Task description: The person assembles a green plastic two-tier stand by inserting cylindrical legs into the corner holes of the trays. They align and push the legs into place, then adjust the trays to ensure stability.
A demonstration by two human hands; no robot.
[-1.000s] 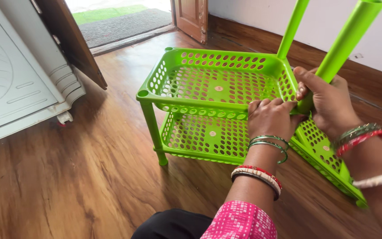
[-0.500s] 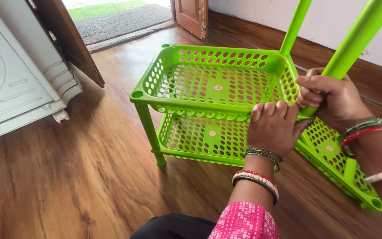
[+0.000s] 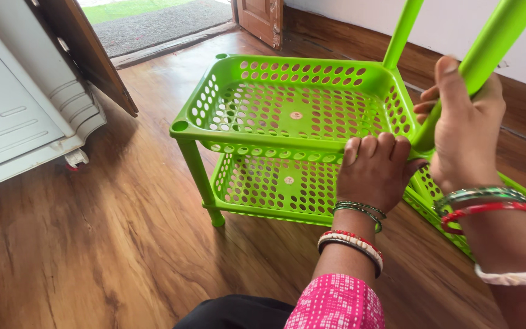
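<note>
I see my left hand [image 3: 375, 173] with its grip curled shut over the front rim of the upper perforated basket [image 3: 293, 113], smooth lime-green plastic. My right hand [image 3: 467, 125] is wrapped closed round a round green plastic tube [image 3: 494, 36] at the basket's near right corner. The two-tier rack stands on the glossy wood-grain floor [image 3: 92, 244], beside a white ribbed appliance [image 3: 19, 116].

wooden floor [image 3: 92, 244] | green rack [image 3: 287, 116] standing | white appliance [image 3: 19, 116]
</note>
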